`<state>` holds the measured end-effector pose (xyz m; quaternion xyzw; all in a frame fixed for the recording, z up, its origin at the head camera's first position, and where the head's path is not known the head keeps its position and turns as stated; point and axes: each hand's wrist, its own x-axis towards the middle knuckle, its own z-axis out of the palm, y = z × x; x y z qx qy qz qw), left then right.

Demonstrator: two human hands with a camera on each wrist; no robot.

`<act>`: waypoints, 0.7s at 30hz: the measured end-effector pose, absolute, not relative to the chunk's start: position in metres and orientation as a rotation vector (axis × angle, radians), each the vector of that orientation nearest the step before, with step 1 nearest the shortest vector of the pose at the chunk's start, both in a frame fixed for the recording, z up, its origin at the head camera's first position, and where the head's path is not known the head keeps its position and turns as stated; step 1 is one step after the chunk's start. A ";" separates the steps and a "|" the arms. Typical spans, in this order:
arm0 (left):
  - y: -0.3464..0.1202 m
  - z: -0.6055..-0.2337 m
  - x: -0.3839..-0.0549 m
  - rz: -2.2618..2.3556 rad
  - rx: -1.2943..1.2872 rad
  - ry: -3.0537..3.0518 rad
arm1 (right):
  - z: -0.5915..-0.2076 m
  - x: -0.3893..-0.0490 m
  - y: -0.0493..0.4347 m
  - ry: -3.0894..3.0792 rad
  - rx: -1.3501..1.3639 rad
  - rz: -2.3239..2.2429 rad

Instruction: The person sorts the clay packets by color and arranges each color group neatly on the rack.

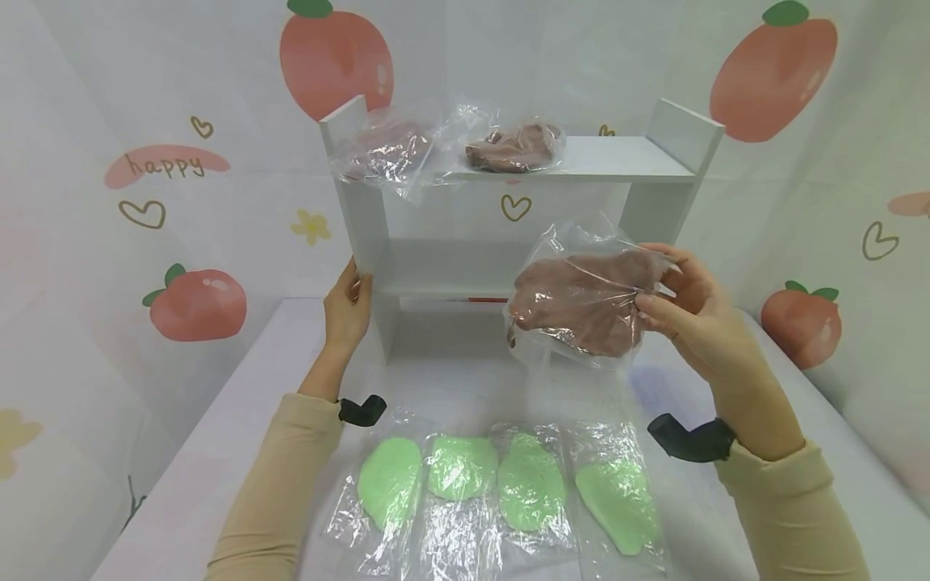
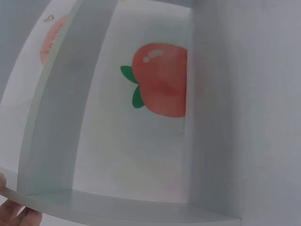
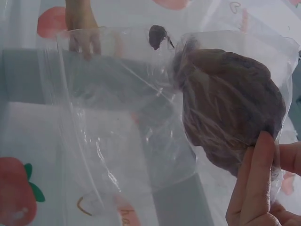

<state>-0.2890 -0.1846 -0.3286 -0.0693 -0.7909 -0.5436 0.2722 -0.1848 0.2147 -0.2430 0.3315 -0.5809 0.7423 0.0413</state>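
Note:
My right hand (image 1: pixel 693 311) pinches the edge of a clear plastic bag holding a flattened brown dough-like lump (image 1: pixel 581 298), raised in front of the right part of a white shelf (image 1: pixel 450 262). In the right wrist view, the brown lump (image 3: pixel 230 103) sits at one end of the bag, with my fingertips (image 3: pixel 261 155) against it. My left hand (image 1: pixel 349 311) grips the front edge of the shelf's left side panel, its fingers (image 2: pixel 30 217) partly visible in the left wrist view. On the top board lie two more bagged brown lumps, one at the left (image 1: pixel 388 149), another near the middle (image 1: pixel 516 148).
Several clear bags with flat light-green pieces (image 1: pixel 461 468) lie in a row on the white table (image 1: pixel 240 452), in front of the shelf. Behind stands a pale fruit-patterned backdrop (image 1: pixel 254 97). A black band (image 1: pixel 690 438) circles my right wrist.

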 end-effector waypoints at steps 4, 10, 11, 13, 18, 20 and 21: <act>-0.185 -0.329 -0.289 -1.458 -0.184 -2.130 | -0.236 -0.184 0.218 -1.683 1.038 2.305; -0.183 -0.323 -0.284 -1.488 -0.196 -2.143 | -0.225 -0.181 0.224 -1.536 1.019 2.377; -0.181 -0.319 -0.280 -1.492 -0.197 -2.149 | -0.222 -0.181 0.224 -1.522 1.010 2.372; -0.181 -0.319 -0.280 -1.499 -0.194 -2.151 | -0.218 -0.180 0.225 -1.487 0.995 2.362; -0.186 -0.330 -0.290 -1.469 -0.192 -2.135 | -0.207 -0.183 0.226 -1.350 0.896 2.402; -0.186 -0.330 -0.290 -1.459 -0.189 -2.136 | -0.203 -0.185 0.227 -1.288 0.848 2.443; -0.186 -0.330 -0.290 -1.457 -0.186 -2.135 | -0.200 -0.185 0.227 -1.279 0.821 2.446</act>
